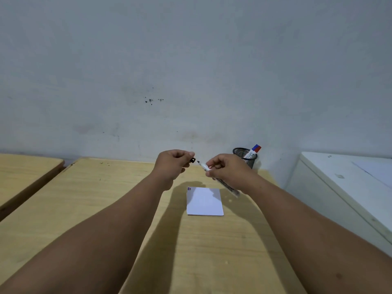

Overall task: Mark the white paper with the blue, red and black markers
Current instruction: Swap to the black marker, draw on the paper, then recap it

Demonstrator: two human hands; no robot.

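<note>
A small stack of white paper (205, 202) lies on the wooden table (118, 200), with short blue and red strokes at its top left corner. Above it, my right hand (229, 168) grips a white-barrelled black marker (227, 186) whose bare tip points left. My left hand (172, 164) pinches the marker's black cap (192, 160), a small gap away from the tip. The blue marker (255, 147) and the red marker (258, 149) stand capped in a black mesh cup (246, 159) by the wall.
A grey wall rises right behind the table. A second wooden table (25, 172) stands at the left across a narrow gap. A white cabinet (347, 187) sits at the right, close to the table's edge.
</note>
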